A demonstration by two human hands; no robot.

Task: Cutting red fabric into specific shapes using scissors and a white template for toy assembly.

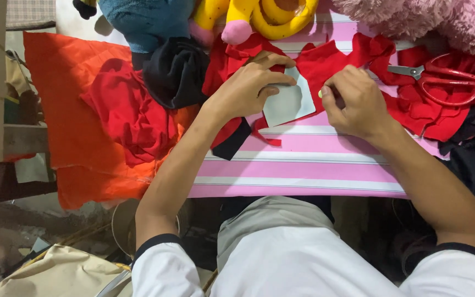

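Worktop (314,170): covered in pink-and-white striped cloth, carrying everything below.
Orange fabric sheet (72,137): large, spread at the left edge, hanging over the side.
Red fabric heap (130,115): crumpled, lying on the orange sheet.
Plush toys: blue (147,22), yellow (259,16) and pink (430,19), ranged along the far edge.
Black fabric bundle (176,71): just in front of the blue toy, touching the red heap.
Red fabric scraps (413,104): scattered across the right, partly under the scissors.
Red-handled scissors (441,80): lying flat on the scraps, right of the hands, blades shut.
Left hand (248,85): palm down, fingers pressed together on the top edge of the template, holding it flat.
Right hand (355,102): fingers curled and pinched around a small pale marker (320,93), its tip at the template's right edge.
Grey paper template (288,103): flat, angular, lying on red fabric at the worktop's middle, between the two hands.
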